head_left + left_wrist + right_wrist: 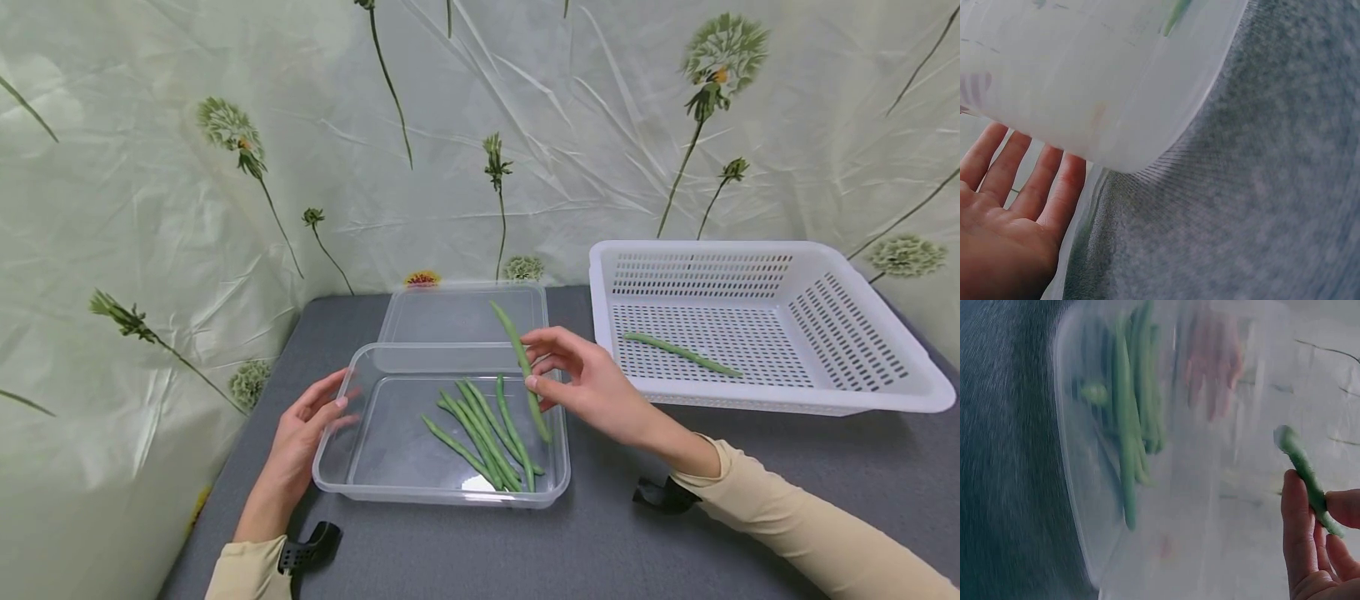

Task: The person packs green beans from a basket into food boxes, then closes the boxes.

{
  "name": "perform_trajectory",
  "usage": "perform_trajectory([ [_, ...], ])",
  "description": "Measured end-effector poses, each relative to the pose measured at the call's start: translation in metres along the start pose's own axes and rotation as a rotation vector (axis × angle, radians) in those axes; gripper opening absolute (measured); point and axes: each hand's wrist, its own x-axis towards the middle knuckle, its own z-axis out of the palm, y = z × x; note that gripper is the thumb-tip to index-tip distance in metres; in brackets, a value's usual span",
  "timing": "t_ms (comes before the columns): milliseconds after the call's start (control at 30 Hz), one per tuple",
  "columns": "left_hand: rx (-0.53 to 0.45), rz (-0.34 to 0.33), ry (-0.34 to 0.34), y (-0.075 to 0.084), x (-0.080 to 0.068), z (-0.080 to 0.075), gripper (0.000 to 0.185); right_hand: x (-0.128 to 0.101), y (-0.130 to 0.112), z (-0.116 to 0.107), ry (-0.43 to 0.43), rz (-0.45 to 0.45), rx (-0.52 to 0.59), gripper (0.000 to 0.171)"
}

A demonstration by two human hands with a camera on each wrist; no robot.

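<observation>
My right hand (542, 367) pinches a long green bean (519, 350) between thumb and fingers, holding it over the right side of a clear plastic container (360, 479). In the right wrist view the same bean (1307, 478) shows between my fingertips (1294, 512), blurred. Several green beans (483, 433) lie in the container's right half. My left hand (315, 412) rests with straight fingers against the container's left wall; the left wrist view shows its fingers (1035, 187) beside the container's corner (1116, 94).
A clear lid (457, 312) lies behind the container. A white perforated basket (885, 392) at the right holds one green bean (678, 352). Everything sits on a grey tabletop (600, 542), with a floral plastic backdrop behind and to the left.
</observation>
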Motion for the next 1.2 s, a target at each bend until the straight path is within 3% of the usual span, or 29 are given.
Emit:
perform_trajectory([
  [200, 0.0, 0.006, -0.002, -0.001, 0.0, 0.0, 0.049, 0.002, 0.009, 0.019, -0.06, 0.092, -0.039, 0.043],
  [433, -0.004, -0.004, 0.002, -0.001, 0.0, 0.0, 0.049, 0.006, 0.013, 0.03, -0.16, 0.166, -0.217, 0.038],
  [767, -0.019, 0.008, -0.004, -0.002, 0.001, 0.0, 0.048, 0.006, 0.011, 0.028, -0.164, 0.123, -0.352, 0.034],
  [1067, -0.003, 0.008, -0.003, -0.002, 0.0, 0.0, 0.049, 0.003, 0.011, 0.025, -0.16, 0.161, -0.188, 0.032],
  [1200, -0.002, 0.005, -0.003, -0.001, 0.0, -0.001, 0.049, 0.0, 0.004, 0.019, -0.167, 0.15, -0.18, 0.031],
])
